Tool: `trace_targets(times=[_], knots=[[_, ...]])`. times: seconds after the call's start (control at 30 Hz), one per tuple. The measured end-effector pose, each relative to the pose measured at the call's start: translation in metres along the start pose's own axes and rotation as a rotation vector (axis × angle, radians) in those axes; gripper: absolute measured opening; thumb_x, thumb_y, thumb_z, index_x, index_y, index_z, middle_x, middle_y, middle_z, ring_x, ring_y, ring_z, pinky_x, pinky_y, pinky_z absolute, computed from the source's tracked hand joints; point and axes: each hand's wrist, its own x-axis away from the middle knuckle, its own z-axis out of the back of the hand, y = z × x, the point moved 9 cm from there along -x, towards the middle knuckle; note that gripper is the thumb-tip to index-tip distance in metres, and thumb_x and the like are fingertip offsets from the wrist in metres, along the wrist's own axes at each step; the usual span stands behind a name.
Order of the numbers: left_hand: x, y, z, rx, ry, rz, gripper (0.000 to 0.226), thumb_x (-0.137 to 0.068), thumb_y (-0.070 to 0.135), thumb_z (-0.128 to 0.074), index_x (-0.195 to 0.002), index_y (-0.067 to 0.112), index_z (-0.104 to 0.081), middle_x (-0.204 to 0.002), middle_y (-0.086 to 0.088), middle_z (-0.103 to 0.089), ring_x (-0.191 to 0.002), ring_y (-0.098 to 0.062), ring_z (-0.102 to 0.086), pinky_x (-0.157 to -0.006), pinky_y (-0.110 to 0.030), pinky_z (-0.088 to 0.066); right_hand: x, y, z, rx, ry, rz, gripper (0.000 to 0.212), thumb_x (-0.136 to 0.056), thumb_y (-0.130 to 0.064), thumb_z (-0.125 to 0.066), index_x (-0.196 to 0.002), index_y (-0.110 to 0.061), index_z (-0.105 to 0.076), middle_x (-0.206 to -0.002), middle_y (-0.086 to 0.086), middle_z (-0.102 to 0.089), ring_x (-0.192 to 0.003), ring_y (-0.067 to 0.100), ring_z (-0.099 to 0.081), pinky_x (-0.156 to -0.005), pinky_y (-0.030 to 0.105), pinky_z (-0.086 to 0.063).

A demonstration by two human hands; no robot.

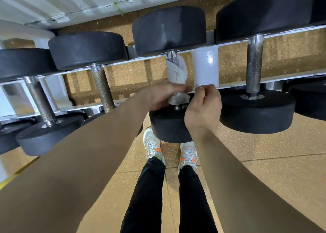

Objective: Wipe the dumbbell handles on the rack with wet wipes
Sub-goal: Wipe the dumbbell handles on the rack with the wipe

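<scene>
1. White wet wipe [176, 72] wrapped round middle dumbbell handle [172, 57] on the rack [204, 68], for all-round contact.
2. Fingers of left hand [164, 95] clasp the wet wipe at its near end.
3. Fingers of right hand [202, 107] curled just beside it; pinching? Can't tell.

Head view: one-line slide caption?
Left hand grips a wet wipe wrapped round a racked dumbbell handle; right hand curled at the wipe's edge.
</scene>
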Motion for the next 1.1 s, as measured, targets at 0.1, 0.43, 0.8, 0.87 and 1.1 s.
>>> trace_targets(times=[0.1,0.43,0.8,0.87,1.1], knots=[[0.002,0.001,0.016,-0.151,0.229,-0.111,0.037,-0.075,0.025,-0.087,-0.102,0.008,-0.07,-0.085,-0.004,-0.075,-0.08,-0.02,-0.072,-0.078,-0.034,-0.058,0.0,0.0,0.0,0.001,-0.006,-0.009,0.036,-0.087,-0.039,-0.032,-0.094,-0.018,-0.06,-0.103,0.004,-0.063,-0.097,0.03,-0.059,-0.093,0.053,-0.048],[0.012,0.027,0.024,0.287,0.317,-0.231,0.029,-0.085,0.021,-0.079,-0.112,0.014,-0.068,-0.107,-0.012,-0.075,-0.1,-0.029,-0.073,-0.098,-0.048,-0.054,0.001,-0.003,0.001,-0.02,0.011,0.005,0.032,-0.088,-0.037,-0.033,-0.091,-0.018,-0.059,-0.098,0.007,-0.065,-0.093,0.032,-0.059,-0.091,0.055,-0.049],[-0.012,0.019,0.0,0.444,-0.007,-0.116,0.029,-0.088,0.039,-0.07,-0.069,0.022,-0.056,-0.056,0.008,-0.043,-0.052,-0.007,-0.042,-0.058,-0.021,-0.039,0.001,0.0,-0.002,-0.008,0.004,0.001,0.025,-0.089,-0.035,-0.033,-0.081,-0.022,-0.053,-0.087,0.005,-0.064,-0.083,0.033,-0.059,-0.087,0.054,-0.052],[-0.009,0.02,-0.004,0.431,-0.058,-0.123,0.028,-0.081,0.035,-0.079,-0.071,0.021,-0.057,-0.056,0.007,-0.045,-0.052,-0.007,-0.043,-0.061,-0.022,-0.039,0.001,-0.001,-0.002,-0.002,0.003,0.004,0.024,-0.089,-0.034,-0.033,-0.079,-0.023,-0.052,-0.084,0.005,-0.063,-0.081,0.033,-0.059,-0.085,0.055,-0.052],[0.004,0.011,0.013,0.535,0.032,-0.204,0.046,-0.099,0.038,-0.056,-0.131,0.005,-0.058,-0.113,-0.011,-0.07,-0.103,-0.022,-0.07,-0.086,-0.036,-0.057,0.002,-0.002,-0.001,-0.004,0.005,0.003,0.027,-0.087,-0.035,-0.034,-0.08,-0.02,-0.055,-0.085,0.005,-0.064,-0.083,0.032,-0.06,-0.087,0.053,-0.052]])
